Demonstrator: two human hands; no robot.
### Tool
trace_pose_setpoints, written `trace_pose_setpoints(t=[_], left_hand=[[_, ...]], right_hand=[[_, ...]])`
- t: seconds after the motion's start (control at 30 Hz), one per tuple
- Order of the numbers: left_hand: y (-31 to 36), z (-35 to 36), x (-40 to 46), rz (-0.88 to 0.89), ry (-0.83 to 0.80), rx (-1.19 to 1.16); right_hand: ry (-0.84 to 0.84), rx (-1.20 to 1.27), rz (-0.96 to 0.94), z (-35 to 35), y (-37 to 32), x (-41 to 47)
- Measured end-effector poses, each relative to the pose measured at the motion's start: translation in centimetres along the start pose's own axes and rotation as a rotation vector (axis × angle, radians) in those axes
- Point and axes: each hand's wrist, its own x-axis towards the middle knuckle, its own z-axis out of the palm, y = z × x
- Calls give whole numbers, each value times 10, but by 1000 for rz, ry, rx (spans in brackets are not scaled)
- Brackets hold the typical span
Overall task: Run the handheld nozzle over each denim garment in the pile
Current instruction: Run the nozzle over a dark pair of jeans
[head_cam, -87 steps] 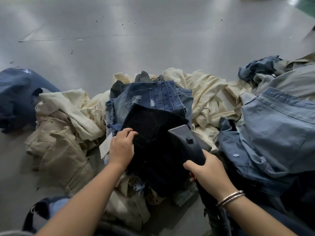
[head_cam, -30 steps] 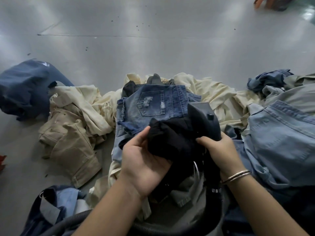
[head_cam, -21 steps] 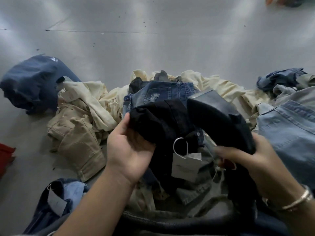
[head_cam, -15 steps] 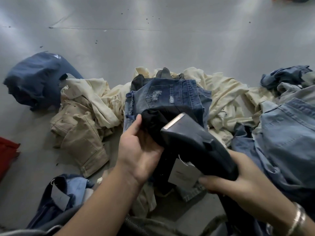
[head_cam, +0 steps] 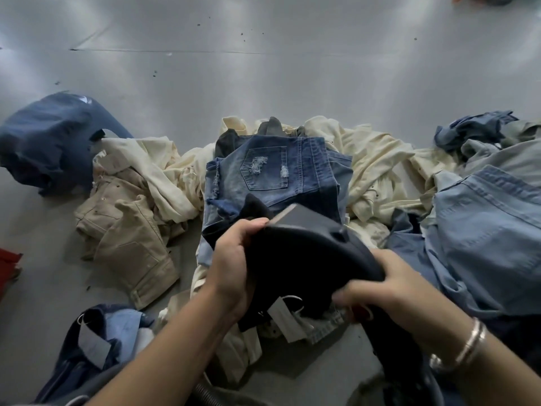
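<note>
A dark handheld nozzle [head_cam: 310, 244] lies across a black denim garment [head_cam: 254, 209] at the front of the pile. My right hand [head_cam: 380, 288] grips the nozzle's rear end, where its dark hose drops away. My left hand [head_cam: 234, 265] holds the black garment against the nozzle's left side, fingers curled over its edge. A white tag [head_cam: 282, 317] hangs below the garment. Behind them lie distressed blue jeans [head_cam: 272, 174].
Cream garments [head_cam: 380, 165] and tan trousers [head_cam: 128, 230] spread over the grey floor. Light blue denim [head_cam: 491, 230] is heaped at right, a dark blue garment [head_cam: 49, 139] at far left, more denim [head_cam: 96, 341] at bottom left. Something red [head_cam: 7, 259] shows at the left edge.
My hands lifted the black garment off the pile and bunched it. The nozzle has come down flatter over it, and my left hand now curls over the cloth beside the nozzle.
</note>
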Motion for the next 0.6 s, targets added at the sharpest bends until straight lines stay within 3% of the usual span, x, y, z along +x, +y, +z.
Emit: trace_pose_setpoints(t=[0.13, 0.3, 0.37, 0.5, 0.6], left_hand=[[5, -3, 5, 82, 13, -58], [0, -3, 10, 74, 9, -30], [-2, -3, 10, 80, -18, -34], [10, -3, 5, 228, -116, -191], [10, 2, 1, 285, -83, -186]], right_hand=[[305, 149, -81, -16, 0, 14], [6, 18, -68, -8, -4, -4], [76, 39, -65, 3, 0, 4], [438, 372, -29, -16, 7, 28], [326, 560, 133, -31, 9, 24]])
